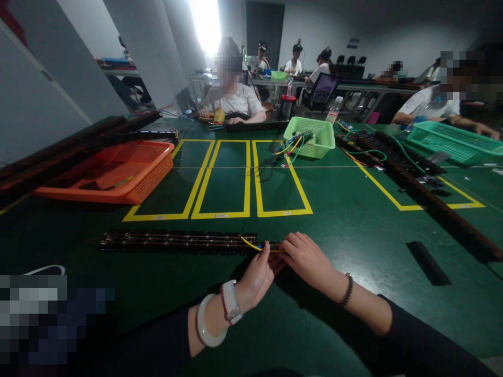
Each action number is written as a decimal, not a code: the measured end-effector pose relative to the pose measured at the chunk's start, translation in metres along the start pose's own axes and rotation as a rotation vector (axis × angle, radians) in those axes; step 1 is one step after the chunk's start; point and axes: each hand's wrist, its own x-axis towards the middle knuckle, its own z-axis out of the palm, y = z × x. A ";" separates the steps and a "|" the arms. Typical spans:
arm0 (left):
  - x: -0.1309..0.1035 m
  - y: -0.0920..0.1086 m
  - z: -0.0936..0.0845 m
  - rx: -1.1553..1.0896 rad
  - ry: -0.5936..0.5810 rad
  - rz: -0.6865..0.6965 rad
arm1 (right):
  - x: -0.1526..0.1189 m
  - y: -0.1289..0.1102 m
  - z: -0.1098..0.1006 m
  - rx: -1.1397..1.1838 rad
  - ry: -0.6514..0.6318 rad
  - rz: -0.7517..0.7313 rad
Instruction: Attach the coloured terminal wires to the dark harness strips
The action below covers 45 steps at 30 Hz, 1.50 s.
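A long black strip (176,241) with metal contacts along it lies across the green table in front of me. At its right end a yellow wire (249,242) curves off toward my fingers. My left hand (257,275) is closed around that end, thumb up, with the wire passing under the thumb. Close beside it, my right hand (308,262) has its fingers bent down on the same wire, palm toward the table. Some blue shows between the hands, too small to make out. The fingertips of both hands are partly hidden.
An orange basket (153,175) stands at the left with long black strips over it. A light green basket (314,139) of wires and a teal basket (451,141) stand farther back. A black piece (428,263) lies at right. People sit across the table.
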 end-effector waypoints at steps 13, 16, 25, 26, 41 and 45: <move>-0.006 0.001 0.003 0.100 0.018 -0.019 | 0.032 0.034 -0.006 0.072 0.093 -0.024; -0.005 0.002 0.002 0.123 -0.003 -0.028 | 0.037 0.035 0.002 0.023 -0.016 -0.042; -0.004 0.004 0.005 0.114 0.003 -0.051 | 0.037 0.031 0.002 -0.010 -0.094 -0.064; -0.005 0.004 0.005 0.112 0.014 -0.053 | 0.035 0.031 -0.002 0.004 -0.049 -0.035; -0.004 0.001 0.003 0.129 -0.013 -0.007 | -0.017 -0.003 0.002 0.012 -0.052 0.082; -0.004 0.002 0.005 0.089 -0.019 -0.006 | -0.013 0.002 -0.006 -0.008 -0.031 0.104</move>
